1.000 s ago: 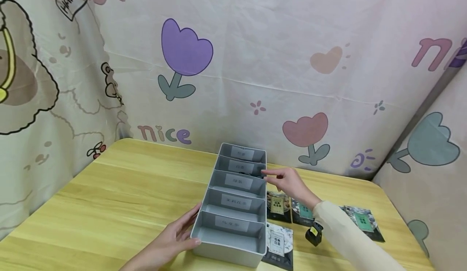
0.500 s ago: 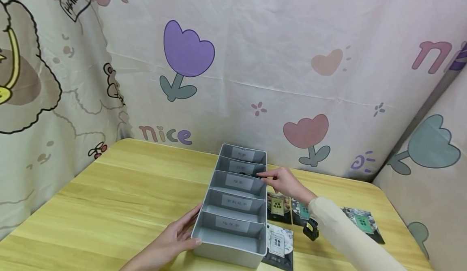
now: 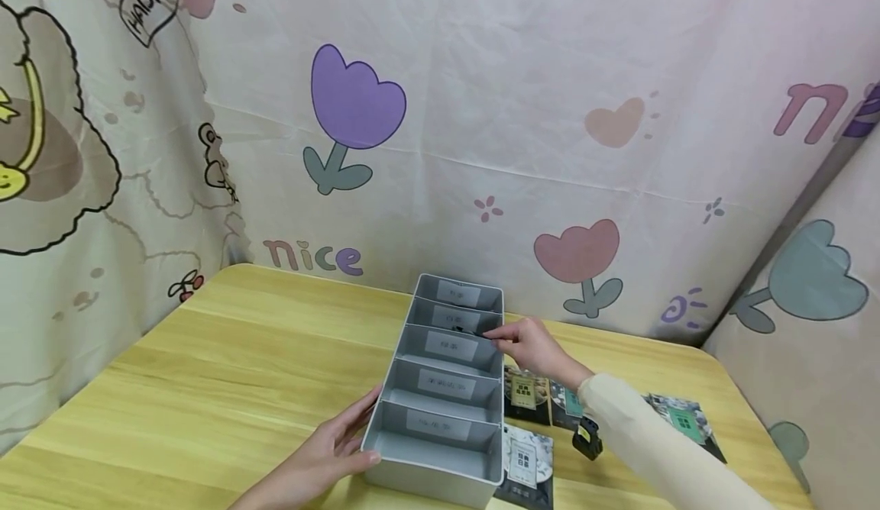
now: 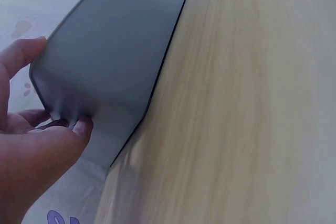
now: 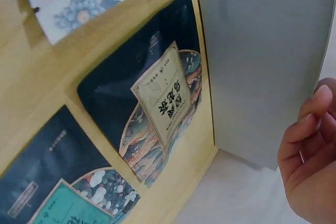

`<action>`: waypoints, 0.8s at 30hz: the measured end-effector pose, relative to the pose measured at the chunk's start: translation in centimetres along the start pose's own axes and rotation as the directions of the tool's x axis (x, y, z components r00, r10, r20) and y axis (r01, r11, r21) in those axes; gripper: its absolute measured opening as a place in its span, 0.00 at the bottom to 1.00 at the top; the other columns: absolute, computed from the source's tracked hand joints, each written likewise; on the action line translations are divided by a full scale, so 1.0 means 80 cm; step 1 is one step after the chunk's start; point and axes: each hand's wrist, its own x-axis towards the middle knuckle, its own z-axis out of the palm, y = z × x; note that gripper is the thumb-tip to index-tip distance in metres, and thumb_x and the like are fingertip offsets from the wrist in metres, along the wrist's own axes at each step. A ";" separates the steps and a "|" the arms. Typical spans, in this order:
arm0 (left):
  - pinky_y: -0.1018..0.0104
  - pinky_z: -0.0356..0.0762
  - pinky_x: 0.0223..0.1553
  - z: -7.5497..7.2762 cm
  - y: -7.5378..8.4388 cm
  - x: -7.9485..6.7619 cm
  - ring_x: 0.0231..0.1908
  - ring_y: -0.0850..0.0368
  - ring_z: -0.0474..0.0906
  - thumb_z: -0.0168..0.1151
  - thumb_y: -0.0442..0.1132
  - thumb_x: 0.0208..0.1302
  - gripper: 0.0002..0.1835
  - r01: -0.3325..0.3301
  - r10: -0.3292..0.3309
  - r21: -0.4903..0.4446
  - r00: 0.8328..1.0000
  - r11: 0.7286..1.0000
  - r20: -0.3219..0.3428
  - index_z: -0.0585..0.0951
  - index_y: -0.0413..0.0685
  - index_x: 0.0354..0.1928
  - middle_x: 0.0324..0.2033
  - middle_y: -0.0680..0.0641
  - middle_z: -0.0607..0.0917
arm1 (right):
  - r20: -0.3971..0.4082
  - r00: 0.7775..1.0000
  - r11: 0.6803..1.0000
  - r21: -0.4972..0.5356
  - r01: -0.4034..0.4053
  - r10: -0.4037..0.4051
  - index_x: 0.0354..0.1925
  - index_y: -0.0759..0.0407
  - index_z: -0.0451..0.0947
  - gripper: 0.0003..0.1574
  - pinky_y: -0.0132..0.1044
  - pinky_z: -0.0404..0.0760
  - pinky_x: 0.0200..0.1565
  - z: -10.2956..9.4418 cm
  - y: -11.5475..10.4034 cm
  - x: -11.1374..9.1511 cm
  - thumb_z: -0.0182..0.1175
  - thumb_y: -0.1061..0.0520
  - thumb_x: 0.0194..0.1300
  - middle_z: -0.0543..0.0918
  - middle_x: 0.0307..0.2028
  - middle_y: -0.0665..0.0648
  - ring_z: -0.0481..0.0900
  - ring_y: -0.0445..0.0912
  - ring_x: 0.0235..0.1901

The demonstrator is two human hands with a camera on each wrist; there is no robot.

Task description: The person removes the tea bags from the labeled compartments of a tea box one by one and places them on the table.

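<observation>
A long grey divided box (image 3: 426, 481) with labelled compartments stands on the table. My left hand (image 3: 319, 449) grips its near left corner, thumb at the rim and fingers against the side, as the left wrist view also shows the hand (image 4: 39, 148) on the grey wall (image 4: 110, 40). Over the box's right rim reaches my right hand (image 3: 539, 348), its fingertips pinching a dark tea packet (image 3: 470, 332) in the second compartment from the back. Only a strip of that packet shows. In the right wrist view the hand (image 5: 315, 156) has curled fingers by the rim; the packet is hidden there.
Right of the box lie a yellow-labelled tea packet (image 3: 524, 394), a green-labelled one (image 3: 567, 405) and a white-labelled one (image 3: 528, 464). Another green-labelled packet (image 3: 686, 426) lies farther right. A black device (image 3: 587, 440) sits at my right wrist. Patterned cloth (image 3: 447, 151) hangs behind the table.
My right fingertips have moved slightly left over the rim and closed together on the dark packet. The left hand keeps its grip on the box. The view has tilted slightly.
</observation>
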 end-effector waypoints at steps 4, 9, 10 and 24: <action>0.82 0.56 0.61 0.000 -0.001 0.001 0.63 0.74 0.59 0.54 0.29 0.69 0.41 -0.004 0.004 -0.008 1.000 1.000 0.005 0.41 0.30 0.73 0.70 0.24 0.41 | 0.002 1.000 0.999 -0.027 0.018 -0.018 0.51 0.66 0.82 0.16 0.31 0.65 0.11 -0.001 -0.002 0.000 0.54 0.67 0.69 0.67 0.08 0.47 0.60 0.38 0.07; 0.82 0.57 0.61 0.000 -0.001 0.001 0.63 0.75 0.59 0.54 0.29 0.69 0.41 -0.005 0.005 -0.012 1.000 1.000 0.006 0.41 0.30 0.73 0.70 0.24 0.40 | 0.007 1.000 0.999 -0.047 0.013 -0.013 0.50 0.66 0.83 0.16 0.31 0.68 0.13 -0.002 -0.006 0.003 0.53 0.67 0.68 0.67 0.08 0.47 0.62 0.39 0.07; 0.82 0.57 0.61 0.000 -0.001 0.000 0.63 0.75 0.59 0.54 0.29 0.69 0.41 -0.006 0.006 -0.011 1.000 1.000 0.007 0.41 0.30 0.73 0.70 0.24 0.40 | 0.007 1.000 0.999 -0.044 0.009 -0.008 0.49 0.67 0.83 0.16 0.31 0.68 0.13 -0.002 -0.007 0.003 0.53 0.68 0.68 0.67 0.08 0.47 0.62 0.39 0.07; 0.81 0.58 0.61 -0.001 0.000 0.000 0.63 0.75 0.57 0.55 0.31 0.69 0.41 0.031 -0.031 -0.007 0.999 0.999 0.009 0.41 0.31 0.73 0.71 0.27 0.39 | -0.062 0.998 0.996 -0.091 0.022 -0.027 0.40 0.64 0.84 0.07 0.34 0.73 0.15 -0.014 -0.009 0.007 0.59 0.65 0.67 0.86 0.31 0.54 0.67 0.40 0.10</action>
